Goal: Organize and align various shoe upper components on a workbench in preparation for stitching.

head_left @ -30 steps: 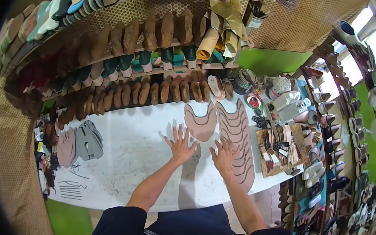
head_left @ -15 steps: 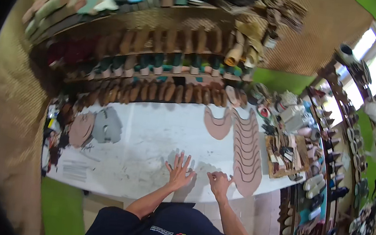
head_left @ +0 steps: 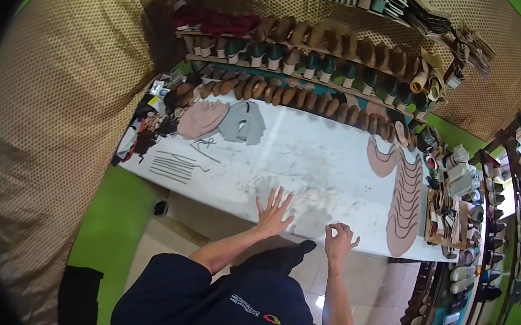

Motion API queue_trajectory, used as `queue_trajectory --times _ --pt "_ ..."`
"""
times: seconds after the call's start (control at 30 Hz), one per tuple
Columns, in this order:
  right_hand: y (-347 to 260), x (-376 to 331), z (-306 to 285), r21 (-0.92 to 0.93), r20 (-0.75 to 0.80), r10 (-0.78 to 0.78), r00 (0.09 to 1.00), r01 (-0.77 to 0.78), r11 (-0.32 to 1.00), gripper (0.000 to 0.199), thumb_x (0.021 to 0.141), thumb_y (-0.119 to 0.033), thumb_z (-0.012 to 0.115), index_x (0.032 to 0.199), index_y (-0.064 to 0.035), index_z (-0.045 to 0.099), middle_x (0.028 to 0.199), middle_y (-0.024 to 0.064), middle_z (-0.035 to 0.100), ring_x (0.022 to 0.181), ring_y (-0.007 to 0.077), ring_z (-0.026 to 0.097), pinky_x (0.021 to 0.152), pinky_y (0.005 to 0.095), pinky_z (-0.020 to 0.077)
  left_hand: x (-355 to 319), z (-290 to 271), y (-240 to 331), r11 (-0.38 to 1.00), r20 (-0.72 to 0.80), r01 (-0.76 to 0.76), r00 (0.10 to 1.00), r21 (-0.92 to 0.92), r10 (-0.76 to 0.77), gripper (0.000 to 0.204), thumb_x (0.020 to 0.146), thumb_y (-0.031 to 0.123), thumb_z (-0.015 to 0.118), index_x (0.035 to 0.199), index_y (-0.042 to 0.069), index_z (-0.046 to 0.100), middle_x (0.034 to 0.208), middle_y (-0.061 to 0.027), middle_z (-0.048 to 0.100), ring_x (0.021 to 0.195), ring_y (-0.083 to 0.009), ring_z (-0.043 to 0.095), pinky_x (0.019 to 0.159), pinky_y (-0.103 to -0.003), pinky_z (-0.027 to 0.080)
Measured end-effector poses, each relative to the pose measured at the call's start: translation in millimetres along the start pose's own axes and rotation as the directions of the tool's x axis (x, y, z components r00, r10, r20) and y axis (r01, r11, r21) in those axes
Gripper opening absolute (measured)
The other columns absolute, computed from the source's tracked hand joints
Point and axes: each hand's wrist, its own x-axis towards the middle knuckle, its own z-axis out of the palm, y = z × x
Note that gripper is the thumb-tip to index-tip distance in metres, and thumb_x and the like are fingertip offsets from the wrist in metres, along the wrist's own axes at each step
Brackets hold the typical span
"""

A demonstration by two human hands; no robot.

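Observation:
My left hand [head_left: 274, 214] is over the near edge of the white table [head_left: 313, 149], palm down with its fingers spread and nothing in it. To its right, my right hand [head_left: 341, 241] is at the table edge, its thumb and forefinger bent together. Whatever may be between those fingertips is too small to make out. Right of that hand lies a long overlapping row of pinkish curved shoe-upper pieces [head_left: 401, 243], with a separate U-shaped piece [head_left: 381, 166] at its upper left. Pink cut pieces [head_left: 202, 120] and grey cut pieces [head_left: 242, 122] lie at the far left.
Dark thin strips [head_left: 171, 166] lie on the table's left. A wooden tray [head_left: 448, 238] of tools and scraps stands at its right end. Brown shoe lasts [head_left: 300, 98] line the back below loaded shelves [head_left: 309, 75]. A shoe rack [head_left: 488, 252] stands at right.
My view has turned left, so the table and its pieces appear farther right. Both hands are now closer to the table's near edge, with much the same finger poses.

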Motion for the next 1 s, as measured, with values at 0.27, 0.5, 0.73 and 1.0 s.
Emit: queue_trajectory --times 0.27,0.5,0.73,1.0 --pt "-58 -42 24 0.000 0.073 -0.047 0.996 0.048 0.999 0.013 0.091 -0.031 0.078 0.096 -0.0192 0.081 0.121 0.0024 0.070 0.125 0.0262 0.060 0.120 0.0718 0.0194 -52 -46 -74 0.992 -0.032 0.129 0.991 -0.017 -0.129 0.093 0.096 0.055 0.067 0.171 0.026 0.021 0.179 -0.0144 0.002 0.163 -0.0412 0.000 0.110 -0.088 0.000" --pt "-133 -19 74 0.039 0.070 -0.213 0.974 0.211 0.977 0.014 0.091 -0.030 0.078 0.096 -0.0172 0.081 0.120 0.0033 0.070 0.125 0.0273 0.059 0.119 0.0713 0.0204 -62 -88 -155 0.971 -0.148 0.238 0.959 -0.029 -0.240 0.090 0.096 0.057 0.066 0.170 0.028 0.024 0.179 -0.0139 -0.002 0.163 -0.0418 -0.001 0.111 -0.088 0.001" --pt "-251 34 161 0.072 0.003 -0.416 0.909 0.415 0.907 0.014 0.088 -0.027 0.080 0.091 -0.0138 0.082 0.119 0.0055 0.070 0.122 0.0295 0.059 0.117 0.0655 0.0290 -47 -137 -270 0.920 -0.124 0.383 0.912 -0.082 -0.391 0.080 0.098 0.057 0.064 0.166 0.028 0.036 0.179 -0.0140 -0.002 0.163 -0.0420 -0.003 0.111 -0.087 0.001" --pt "-417 102 277 0.187 0.080 -0.648 0.757 0.627 0.756 0.010 0.083 -0.018 0.080 0.090 -0.0118 0.082 0.123 0.0094 0.069 0.123 0.0320 0.058 0.107 0.0482 0.0414 6 -182 -405 0.906 -0.126 0.396 0.901 -0.150 -0.414 0.058 0.099 0.055 0.064 0.149 0.026 0.064 0.179 -0.0155 0.006 0.164 -0.0412 -0.004 0.112 -0.085 -0.005"
